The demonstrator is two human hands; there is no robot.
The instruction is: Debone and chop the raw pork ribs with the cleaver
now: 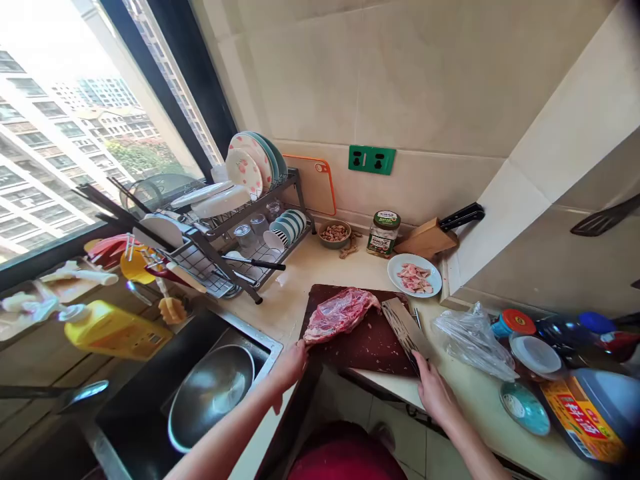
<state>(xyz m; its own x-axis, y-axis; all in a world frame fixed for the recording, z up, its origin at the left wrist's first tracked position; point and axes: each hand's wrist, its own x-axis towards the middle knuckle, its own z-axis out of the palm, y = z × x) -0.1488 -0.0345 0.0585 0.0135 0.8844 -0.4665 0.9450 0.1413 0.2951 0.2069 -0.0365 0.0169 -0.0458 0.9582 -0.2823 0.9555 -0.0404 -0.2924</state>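
A large slab of raw red meat lies on a dark brown cutting board strewn with small scraps. My left hand is closed on the near left end of the meat, at the board's left edge. With my right hand I grip the handle of a cleaver, whose broad blade lies over the right part of the board, apart from the meat. Beyond the board's far right corner sits a white plate with cut pieces of pale pink meat.
Left is a sink holding a metal bowl; behind it stands a dish rack. At the back are a small bowl, a jar and a knife block. A plastic bag and bottles crowd the right.
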